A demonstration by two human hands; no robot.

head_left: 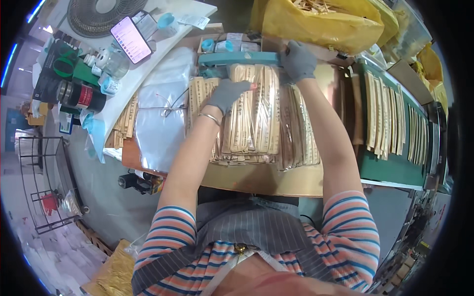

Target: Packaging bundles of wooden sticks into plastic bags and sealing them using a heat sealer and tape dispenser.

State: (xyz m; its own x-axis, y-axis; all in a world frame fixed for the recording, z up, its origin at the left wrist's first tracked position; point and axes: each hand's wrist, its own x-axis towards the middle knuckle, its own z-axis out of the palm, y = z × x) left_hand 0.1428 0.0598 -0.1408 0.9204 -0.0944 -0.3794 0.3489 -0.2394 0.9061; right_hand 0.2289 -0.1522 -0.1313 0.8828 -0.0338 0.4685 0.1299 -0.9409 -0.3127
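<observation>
A clear plastic bag of flat printed wooden strips (254,113) lies in front of me, its far end at a long teal bar (239,59) that looks like a bag sealer's arm. My left hand (229,94), in a grey glove with a bare fingertip showing, rests on the bag with fingers stretched across it. Curled around the bar's right end is my grey-gloved right hand (298,61); its fingertips are partly hidden. More bagged strips (296,128) lie just right of this bag, and further strips (200,93) are at its left.
Flat clear plastic bags (160,123) are stacked at the left. Beyond them, a white table (148,64) bears a phone (131,40), a fan (103,15) and a dark flask (81,96). Rows of strips (382,113) lie on a green surface (375,167) at right. A yellow sack (321,27) stands behind.
</observation>
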